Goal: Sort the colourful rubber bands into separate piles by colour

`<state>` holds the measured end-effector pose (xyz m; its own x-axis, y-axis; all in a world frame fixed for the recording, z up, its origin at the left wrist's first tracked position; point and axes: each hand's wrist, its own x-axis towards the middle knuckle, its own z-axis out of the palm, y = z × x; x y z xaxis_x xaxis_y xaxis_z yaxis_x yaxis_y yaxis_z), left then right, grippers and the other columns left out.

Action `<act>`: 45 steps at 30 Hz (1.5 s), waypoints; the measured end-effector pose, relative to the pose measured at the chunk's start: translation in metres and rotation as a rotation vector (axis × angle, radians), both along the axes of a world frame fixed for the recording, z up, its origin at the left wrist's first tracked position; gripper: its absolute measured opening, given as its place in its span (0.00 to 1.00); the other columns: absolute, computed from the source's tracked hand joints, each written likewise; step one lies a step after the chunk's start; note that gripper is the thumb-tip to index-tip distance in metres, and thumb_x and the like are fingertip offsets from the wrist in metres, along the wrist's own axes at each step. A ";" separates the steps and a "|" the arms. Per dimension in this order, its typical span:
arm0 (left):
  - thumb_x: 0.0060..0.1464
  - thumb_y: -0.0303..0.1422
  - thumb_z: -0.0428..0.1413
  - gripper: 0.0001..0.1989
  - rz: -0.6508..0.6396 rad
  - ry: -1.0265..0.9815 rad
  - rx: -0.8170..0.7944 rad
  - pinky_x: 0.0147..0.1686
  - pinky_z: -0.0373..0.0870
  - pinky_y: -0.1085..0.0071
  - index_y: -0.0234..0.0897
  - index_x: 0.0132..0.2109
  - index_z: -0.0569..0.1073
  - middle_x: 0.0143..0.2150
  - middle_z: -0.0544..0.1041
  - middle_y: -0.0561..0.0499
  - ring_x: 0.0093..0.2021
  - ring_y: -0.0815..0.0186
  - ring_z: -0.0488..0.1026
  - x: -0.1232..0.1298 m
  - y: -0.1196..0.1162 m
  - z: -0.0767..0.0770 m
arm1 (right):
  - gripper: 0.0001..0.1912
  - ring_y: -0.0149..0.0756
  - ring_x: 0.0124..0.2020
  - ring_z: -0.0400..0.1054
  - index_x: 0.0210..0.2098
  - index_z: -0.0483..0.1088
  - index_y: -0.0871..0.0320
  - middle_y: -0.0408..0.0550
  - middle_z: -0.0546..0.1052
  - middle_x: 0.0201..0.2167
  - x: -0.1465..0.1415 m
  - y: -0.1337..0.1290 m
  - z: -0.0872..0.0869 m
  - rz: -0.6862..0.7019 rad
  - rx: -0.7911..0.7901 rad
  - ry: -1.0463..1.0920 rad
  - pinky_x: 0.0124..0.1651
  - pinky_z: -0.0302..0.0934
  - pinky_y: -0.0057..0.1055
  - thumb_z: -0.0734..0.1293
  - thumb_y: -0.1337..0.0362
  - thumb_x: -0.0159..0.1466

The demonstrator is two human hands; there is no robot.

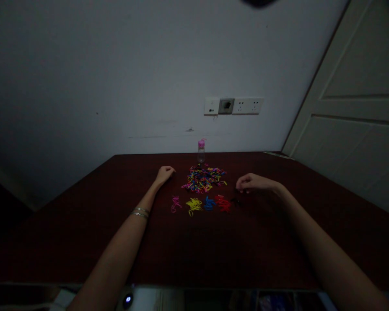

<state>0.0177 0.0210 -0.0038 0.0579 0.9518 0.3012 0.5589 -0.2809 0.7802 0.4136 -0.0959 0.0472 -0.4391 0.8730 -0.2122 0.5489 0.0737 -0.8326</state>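
The red and black groups seem the likeliest to get mixed: the right hand is just above the few black bands, which lie beside the red bands, and a low sweep of its fingers could drag some across. Dim light could hide black bands on the dark table. The mixed pile spreads in front of the bottle at the table's far edge; the blue bands, yellow bands and pink bands lie on its near-edge side. The right fingers are bent downward, their grip too small to tell. The left hand rests loosely closed on the table, left of the pile.
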 end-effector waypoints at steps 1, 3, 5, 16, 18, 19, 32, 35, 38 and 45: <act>0.43 0.33 0.49 0.12 -0.001 -0.002 -0.001 0.20 0.54 0.76 0.32 0.27 0.74 0.15 0.64 0.55 0.19 0.72 0.60 0.000 0.000 -0.001 | 0.11 0.29 0.25 0.65 0.28 0.71 0.60 0.46 0.73 0.25 0.000 0.003 -0.003 -0.048 0.044 0.019 0.26 0.57 0.25 0.65 0.58 0.51; 0.43 0.33 0.49 0.12 0.004 -0.006 -0.002 0.20 0.54 0.76 0.32 0.27 0.74 0.15 0.64 0.55 0.19 0.72 0.60 0.002 0.000 0.000 | 0.13 0.28 0.24 0.63 0.29 0.71 0.60 0.46 0.73 0.24 0.002 0.010 -0.012 -0.162 0.137 0.057 0.25 0.57 0.25 0.64 0.57 0.51; 0.43 0.34 0.50 0.12 0.001 -0.015 -0.002 0.21 0.54 0.76 0.31 0.27 0.74 0.16 0.64 0.55 0.19 0.72 0.60 0.009 -0.002 0.005 | 0.13 0.27 0.22 0.63 0.30 0.70 0.61 0.45 0.72 0.24 0.005 0.018 -0.024 -0.271 0.226 0.087 0.25 0.56 0.25 0.64 0.57 0.51; 0.43 0.32 0.54 0.15 -0.695 0.522 0.126 0.31 0.62 0.75 0.32 0.40 0.75 0.32 0.75 0.47 0.31 0.69 0.68 0.135 -0.063 0.079 | 0.14 0.28 0.21 0.62 0.28 0.71 0.62 0.44 0.71 0.19 0.014 0.041 -0.063 -0.542 0.484 0.075 0.24 0.55 0.24 0.62 0.57 0.52; 0.43 0.31 0.54 0.15 -0.716 0.703 0.186 0.33 0.63 0.74 0.34 0.41 0.74 0.35 0.75 0.47 0.33 0.67 0.69 0.157 -0.074 0.079 | 0.13 0.29 0.21 0.63 0.29 0.71 0.62 0.44 0.71 0.19 0.014 0.041 -0.064 -0.542 0.493 0.077 0.25 0.55 0.24 0.62 0.58 0.52; 0.43 0.30 0.54 0.15 -0.727 0.773 0.211 0.33 0.63 0.73 0.35 0.42 0.74 0.37 0.75 0.47 0.34 0.66 0.70 0.166 -0.077 0.077 | 0.13 0.29 0.21 0.63 0.29 0.71 0.62 0.44 0.71 0.19 0.014 0.041 -0.064 -0.540 0.500 0.076 0.25 0.55 0.24 0.62 0.58 0.52; 0.47 0.26 0.49 0.13 -0.602 1.160 0.373 0.35 0.69 0.66 0.33 0.40 0.73 0.40 0.75 0.40 0.40 0.57 0.72 0.218 -0.082 0.057 | 0.13 0.29 0.20 0.63 0.28 0.71 0.62 0.44 0.71 0.18 0.013 0.043 -0.065 -0.548 0.533 0.073 0.24 0.55 0.24 0.62 0.58 0.52; 0.47 0.26 0.49 0.12 -0.583 1.146 0.396 0.35 0.69 0.67 0.32 0.39 0.73 0.40 0.75 0.39 0.40 0.57 0.72 0.217 -0.079 0.054 | 0.13 0.29 0.19 0.63 0.28 0.71 0.62 0.44 0.71 0.18 0.011 0.040 -0.064 -0.556 0.535 0.065 0.23 0.55 0.24 0.62 0.58 0.52; 0.49 0.26 0.48 0.12 -0.564 1.125 0.390 0.35 0.68 0.68 0.32 0.39 0.74 0.40 0.75 0.39 0.40 0.59 0.73 0.216 -0.078 0.051 | 0.13 0.29 0.19 0.63 0.28 0.72 0.62 0.44 0.72 0.18 0.010 0.039 -0.063 -0.566 0.534 0.060 0.23 0.55 0.24 0.62 0.58 0.52; 0.50 0.29 0.48 0.11 -0.514 0.960 0.368 0.36 0.66 0.71 0.36 0.37 0.74 0.38 0.76 0.44 0.38 0.63 0.72 0.207 -0.076 0.052 | 0.13 0.30 0.20 0.64 0.28 0.72 0.62 0.45 0.72 0.18 0.010 0.040 -0.063 -0.556 0.557 0.044 0.24 0.56 0.24 0.62 0.59 0.52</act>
<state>0.2243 -0.0552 0.0483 0.7698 0.6129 0.1780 0.6323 -0.7704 -0.0820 0.4241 -0.0559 -0.0159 0.0955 0.9395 0.3290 0.5948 0.2111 -0.7756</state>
